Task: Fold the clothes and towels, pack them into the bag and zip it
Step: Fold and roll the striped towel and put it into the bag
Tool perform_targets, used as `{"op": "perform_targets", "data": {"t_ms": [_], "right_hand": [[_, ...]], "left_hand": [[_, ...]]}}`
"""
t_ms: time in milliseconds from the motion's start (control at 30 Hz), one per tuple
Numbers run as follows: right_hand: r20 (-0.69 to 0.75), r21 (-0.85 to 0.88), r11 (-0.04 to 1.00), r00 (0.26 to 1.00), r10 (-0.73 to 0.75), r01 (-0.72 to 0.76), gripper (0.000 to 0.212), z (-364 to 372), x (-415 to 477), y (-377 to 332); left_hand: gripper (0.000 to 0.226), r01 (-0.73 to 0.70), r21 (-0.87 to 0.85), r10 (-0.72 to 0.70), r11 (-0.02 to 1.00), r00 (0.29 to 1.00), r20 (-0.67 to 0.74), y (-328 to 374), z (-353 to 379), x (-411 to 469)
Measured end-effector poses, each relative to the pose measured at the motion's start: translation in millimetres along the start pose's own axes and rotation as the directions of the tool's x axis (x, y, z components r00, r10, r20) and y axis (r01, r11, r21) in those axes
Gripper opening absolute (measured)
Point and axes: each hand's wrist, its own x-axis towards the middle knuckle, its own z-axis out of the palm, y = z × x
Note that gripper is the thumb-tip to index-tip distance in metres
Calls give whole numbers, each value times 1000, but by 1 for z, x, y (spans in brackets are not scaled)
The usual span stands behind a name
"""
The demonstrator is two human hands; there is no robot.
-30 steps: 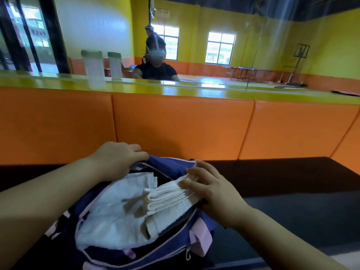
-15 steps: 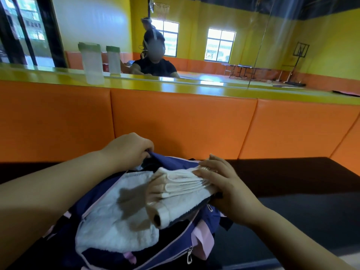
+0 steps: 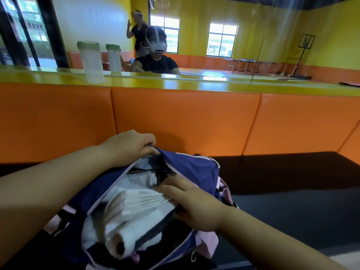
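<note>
Inside bag (image 3: pixel 194 172): flat towel (image 3: pixel 136 182) | left hand (image 3: pixel 128 147) grips bag rim | right hand (image 3: pixel 192 205) grips folded towel (image 3: pixel 144 209)

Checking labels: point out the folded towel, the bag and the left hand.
folded towel (image 3: pixel 148 206): head view, on its stacked top layers.
bag (image 3: pixel 194 172): head view, on the blue far flap.
left hand (image 3: pixel 128 147): head view, on the back of the hand, which grips the bag's rim.

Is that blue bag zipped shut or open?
Open. The left hand lifts the rim of the bag, and white folded towels show through its mouth under the right hand.
</note>
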Motion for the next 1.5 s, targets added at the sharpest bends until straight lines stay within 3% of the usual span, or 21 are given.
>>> {"op": "perform_targets", "data": {"t_ms": [100, 167, 367, 567, 667, 800, 967, 1133, 1267, 1500], "right_hand": [[47, -92, 980, 983, 180, -175, 67, -9, -8, 8], [1, -189, 951, 968, 250, -245, 66, -15, -12, 11], [28, -453, 839, 936, 350, -300, 65, -26, -20, 4], [30, -559, 748, 893, 448, -357, 66, -30, -17, -5], [21, -561, 736, 881, 472, -380, 66, -26, -16, -7], [-96, -572, 766, 951, 293, -294, 85, -17, -32, 2], [-99, -520, 843, 990, 100, -138, 46, -9, -49, 4], [-118, -437, 876, 979, 168, -203, 34, -7, -41, -13], [-88, -355, 877, 946, 313, -323, 30, -8, -17, -24], [190, -389, 846, 867, 460, -364, 78, 0, 1, -22]], "left_hand": [[36, -12, 2, 12, 1000, 1000, -24, -6, -4, -4], [46, -19, 18, 19, 1000, 1000, -16, -8, -7, -8], [9, -76, 138, 68, 988, 996, 55, 2, -9, -19], [15, -97, 125, 97, 987, 995, 13, 5, -13, -27], [12, -89, 151, 96, 985, 995, -41, 6, -8, -30], [20, -73, 142, 89, 987, 990, -109, 9, 2, -40], [31, -78, 106, 104, 991, 958, -266, 15, 12, -61], [34, -107, 194, 164, 975, 938, -307, 26, 32, -87], [29, -100, 209, 149, 973, 961, -233, 30, 52, -109], [53, 33, 258, -35, 966, 999, 3, 29, 72, -135]]}}
